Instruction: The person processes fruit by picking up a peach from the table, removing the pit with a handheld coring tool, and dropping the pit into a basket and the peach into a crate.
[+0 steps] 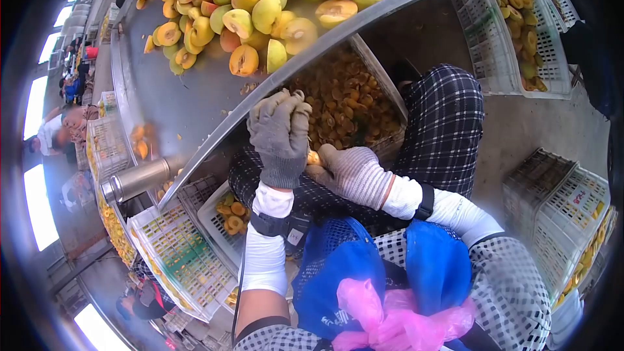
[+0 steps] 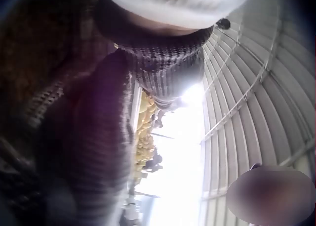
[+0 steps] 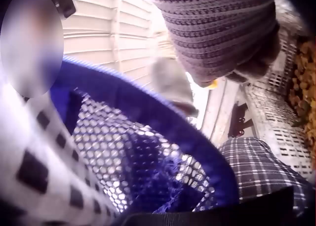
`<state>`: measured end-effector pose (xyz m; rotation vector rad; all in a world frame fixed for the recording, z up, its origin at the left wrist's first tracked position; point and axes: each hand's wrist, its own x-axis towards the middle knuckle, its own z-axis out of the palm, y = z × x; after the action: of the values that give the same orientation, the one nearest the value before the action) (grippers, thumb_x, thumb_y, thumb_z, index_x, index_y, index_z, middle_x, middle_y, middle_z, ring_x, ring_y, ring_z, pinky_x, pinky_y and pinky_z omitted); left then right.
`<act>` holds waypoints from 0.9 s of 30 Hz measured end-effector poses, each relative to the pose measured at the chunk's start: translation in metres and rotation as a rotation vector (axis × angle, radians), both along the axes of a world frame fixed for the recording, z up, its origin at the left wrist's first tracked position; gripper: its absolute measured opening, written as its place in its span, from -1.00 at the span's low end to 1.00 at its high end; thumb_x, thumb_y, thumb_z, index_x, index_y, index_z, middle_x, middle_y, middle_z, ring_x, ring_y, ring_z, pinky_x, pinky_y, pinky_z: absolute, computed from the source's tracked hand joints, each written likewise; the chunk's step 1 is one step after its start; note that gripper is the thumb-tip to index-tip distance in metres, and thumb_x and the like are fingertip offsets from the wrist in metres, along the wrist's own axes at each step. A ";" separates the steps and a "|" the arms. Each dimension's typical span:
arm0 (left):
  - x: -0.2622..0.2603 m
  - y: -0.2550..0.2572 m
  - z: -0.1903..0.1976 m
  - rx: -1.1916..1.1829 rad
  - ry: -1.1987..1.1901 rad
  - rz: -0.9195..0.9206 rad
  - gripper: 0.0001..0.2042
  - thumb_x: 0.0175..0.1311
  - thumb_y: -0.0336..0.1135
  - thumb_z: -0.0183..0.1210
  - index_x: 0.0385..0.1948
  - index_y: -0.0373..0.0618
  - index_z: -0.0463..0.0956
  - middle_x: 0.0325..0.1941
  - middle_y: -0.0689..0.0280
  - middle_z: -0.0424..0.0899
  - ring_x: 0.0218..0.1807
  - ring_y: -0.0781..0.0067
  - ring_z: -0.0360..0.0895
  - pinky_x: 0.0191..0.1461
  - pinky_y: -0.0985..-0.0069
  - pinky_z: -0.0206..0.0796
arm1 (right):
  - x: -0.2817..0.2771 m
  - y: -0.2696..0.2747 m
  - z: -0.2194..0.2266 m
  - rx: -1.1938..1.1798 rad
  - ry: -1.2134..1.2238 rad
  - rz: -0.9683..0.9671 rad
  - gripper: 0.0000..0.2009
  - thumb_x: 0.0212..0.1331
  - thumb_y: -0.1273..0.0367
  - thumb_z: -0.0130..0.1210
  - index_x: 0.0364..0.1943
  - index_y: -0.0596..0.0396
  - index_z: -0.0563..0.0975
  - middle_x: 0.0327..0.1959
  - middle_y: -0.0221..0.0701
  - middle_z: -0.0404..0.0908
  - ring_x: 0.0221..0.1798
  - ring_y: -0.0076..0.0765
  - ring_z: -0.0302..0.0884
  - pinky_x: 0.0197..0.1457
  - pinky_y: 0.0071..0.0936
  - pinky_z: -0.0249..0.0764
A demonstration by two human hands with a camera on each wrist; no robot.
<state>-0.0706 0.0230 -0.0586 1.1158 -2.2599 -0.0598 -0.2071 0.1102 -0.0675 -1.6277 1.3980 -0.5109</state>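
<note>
Grey-gloved, the left hand (image 1: 279, 136) is raised beside the metal table's rim (image 1: 237, 107), its fingers bent; whether anything lies in them is hidden. The right hand (image 1: 356, 174), in a pale striped glove, pinches a small yellow-orange fruit piece (image 1: 314, 158) close to the left hand's lower edge. In the left wrist view the left hand's ribbed glove (image 2: 165, 73) shows, its fingertips out of sight. The right wrist view has the right hand (image 3: 227, 38) with fingers bent down and a bit of yellow fruit (image 3: 213, 84) at them.
Halved yellow fruit (image 1: 266, 13) is heaped on the table's far part. Beneath the rim, a crate holds many small orange pieces (image 1: 354, 101). White crates stand left (image 1: 185, 253), right (image 1: 559, 214) and upper right (image 1: 484, 39). A metal pipe (image 1: 140, 179) juts at left. Other people are farther left.
</note>
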 end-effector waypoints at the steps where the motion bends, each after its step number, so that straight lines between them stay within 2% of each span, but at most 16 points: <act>1: 0.000 -0.001 0.002 0.009 0.093 -0.008 -0.88 0.29 -0.32 0.16 -0.25 -0.07 0.64 -0.26 0.25 0.63 -0.16 0.20 0.55 0.07 0.33 0.34 | 0.000 0.001 0.000 -0.001 -0.031 -0.029 -0.66 0.29 0.07 0.09 -0.34 0.08 0.43 -0.64 -0.17 0.50 -0.58 0.03 0.54 -0.54 -0.16 0.40; 3: -0.002 -0.001 0.011 0.012 0.182 -0.018 -0.87 0.31 -0.33 0.15 -0.24 -0.12 0.63 -0.28 0.26 0.64 -0.22 0.28 0.57 0.02 0.37 0.39 | -0.002 0.001 0.005 -0.002 -0.078 -0.042 -0.65 0.28 0.06 0.09 -0.34 0.08 0.43 -0.64 -0.17 0.50 -0.59 0.05 0.52 -0.56 -0.15 0.38; 5: -0.007 0.007 0.025 0.849 0.738 0.274 -0.82 0.36 -0.30 0.14 -0.28 -0.23 0.61 -0.33 0.25 0.67 -0.32 0.48 0.57 -0.11 0.49 0.46 | -0.004 0.001 0.009 0.033 -0.166 -0.018 -0.62 0.31 0.01 0.02 -0.24 0.07 0.49 -0.56 -0.16 0.58 -0.48 0.04 0.59 -0.42 -0.13 0.46; 6: -0.001 0.007 0.032 0.604 0.662 0.176 -0.74 0.40 -0.25 0.13 -0.29 -0.32 0.59 -0.33 0.22 0.68 -0.35 0.59 0.55 -0.17 0.56 0.48 | -0.003 -0.001 0.006 0.017 -0.161 -0.019 -0.62 0.31 0.01 0.02 -0.24 0.07 0.49 -0.56 -0.16 0.58 -0.48 0.04 0.59 -0.42 -0.13 0.46; 7: 0.005 0.001 0.029 0.392 0.724 0.106 -0.74 0.42 -0.28 0.01 -0.34 -0.23 0.63 -0.44 0.33 0.62 -0.44 0.62 0.44 -0.32 0.63 0.30 | 0.000 0.000 -0.003 0.116 -0.283 -0.115 -0.64 0.31 0.05 0.05 -0.25 0.09 0.48 -0.57 -0.21 0.55 -0.51 -0.12 0.55 -0.43 -0.23 0.43; 10: 0.038 -0.043 0.047 0.353 0.883 0.194 -0.72 0.38 -0.19 0.08 -0.28 -0.24 0.63 -0.43 0.31 0.62 -0.44 0.63 0.45 -0.33 0.64 0.31 | -0.002 0.003 -0.007 0.225 -0.442 -0.231 -0.67 0.33 0.10 0.07 -0.24 0.13 0.48 -0.55 -0.28 0.53 -0.49 -0.36 0.49 -0.40 -0.37 0.41; 12: 0.038 -0.083 0.063 0.321 0.356 0.578 -0.60 0.27 0.00 0.19 -0.23 -0.25 0.61 -0.41 0.29 0.63 -0.46 0.63 0.46 -0.32 0.64 0.33 | -0.004 0.003 -0.001 0.306 -0.578 -0.273 -0.66 0.35 0.11 0.05 -0.23 0.15 0.48 -0.49 -0.28 0.54 -0.43 -0.43 0.46 -0.34 -0.40 0.41; 13: 0.041 -0.102 0.066 0.548 0.120 0.657 -0.45 0.13 0.13 0.27 -0.16 -0.28 0.60 -0.36 0.23 0.66 -0.45 0.54 0.51 -0.29 0.57 0.38 | -0.003 0.002 -0.004 0.296 -0.577 -0.272 -0.66 0.35 0.11 0.05 -0.23 0.15 0.48 -0.49 -0.28 0.54 -0.43 -0.43 0.46 -0.34 -0.40 0.41; 14: 0.065 -0.135 0.024 0.132 -0.089 0.488 -0.40 0.09 0.16 0.28 -0.12 -0.30 0.58 -0.36 0.18 0.68 -0.44 0.42 0.55 -0.26 0.47 0.42 | -0.002 0.003 -0.010 0.230 -0.537 -0.282 -0.66 0.35 0.11 0.05 -0.22 0.15 0.49 -0.49 -0.28 0.54 -0.43 -0.42 0.45 -0.33 -0.40 0.41; 18: 0.043 -0.153 -0.009 0.342 -0.420 0.347 -0.41 0.11 0.11 0.29 -0.11 -0.36 0.54 -0.39 0.14 0.69 -0.38 0.31 0.60 -0.19 0.38 0.44 | -0.008 -0.002 -0.001 0.171 -0.492 -0.320 -0.66 0.32 0.11 0.08 -0.18 0.15 0.48 -0.48 -0.22 0.54 -0.44 -0.34 0.49 -0.35 -0.38 0.42; 20: 0.042 -0.149 -0.003 0.511 -0.064 0.264 -0.50 0.18 0.05 0.26 -0.15 -0.31 0.56 -0.48 0.18 0.67 -0.49 0.41 0.57 -0.37 0.46 0.43 | -0.011 0.000 0.008 0.189 -0.514 -0.324 -0.67 0.30 0.11 0.11 -0.19 0.13 0.48 -0.45 -0.18 0.57 -0.45 -0.25 0.55 -0.37 -0.36 0.43; 21: 0.042 -0.141 0.005 0.503 -0.059 0.265 -0.50 0.18 0.05 0.26 -0.15 -0.31 0.56 -0.48 0.18 0.67 -0.49 0.41 0.57 -0.37 0.46 0.43 | -0.013 0.000 0.013 0.217 -0.662 -0.376 -0.71 0.30 0.18 0.13 -0.16 0.13 0.48 -0.47 -0.36 0.51 -0.44 -0.46 0.44 -0.37 -0.48 0.39; 22: 0.035 -0.117 0.032 0.614 0.223 0.321 -0.55 0.23 0.02 0.22 -0.15 -0.26 0.57 -0.50 0.21 0.65 -0.56 0.50 0.52 -0.49 0.55 0.34 | -0.013 -0.002 0.017 0.242 -0.812 -0.427 -0.75 0.31 0.24 0.15 -0.12 0.12 0.48 -0.48 -0.54 0.45 -0.43 -0.68 0.34 -0.37 -0.59 0.36; 23: 0.030 -0.091 0.051 0.725 0.507 0.377 -0.61 0.28 -0.02 0.19 -0.15 -0.22 0.58 -0.53 0.24 0.63 -0.63 0.59 0.46 -0.61 0.64 0.25 | -0.012 -0.004 0.022 0.241 -0.812 -0.424 -0.75 0.31 0.24 0.15 -0.12 0.12 0.48 -0.48 -0.54 0.45 -0.43 -0.68 0.34 -0.37 -0.59 0.36; 24: 0.030 -0.067 0.058 0.724 0.509 0.390 -0.61 0.28 -0.02 0.19 -0.15 -0.22 0.58 -0.53 0.24 0.63 -0.63 0.59 0.46 -0.61 0.64 0.25 | -0.010 -0.006 0.028 0.240 -0.880 -0.452 -0.76 0.29 0.28 0.17 -0.11 0.12 0.49 -0.44 -0.58 0.45 -0.41 -0.72 0.33 -0.35 -0.65 0.35; 27: 0.014 0.005 0.071 0.720 1.040 0.236 -0.62 0.39 -0.05 0.10 0.00 -0.18 0.50 -0.44 0.25 0.64 -0.71 0.70 0.34 -0.71 0.76 0.04 | 0.010 -0.011 0.031 0.116 -0.950 -0.444 -0.75 0.26 0.36 0.20 -0.05 0.14 0.50 -0.35 -0.60 0.47 -0.33 -0.77 0.34 -0.28 -0.72 0.36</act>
<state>-0.0562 0.0278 0.0123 1.2539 -1.1537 -1.1395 -0.1974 0.0995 -0.0369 -0.7540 0.9930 -1.2353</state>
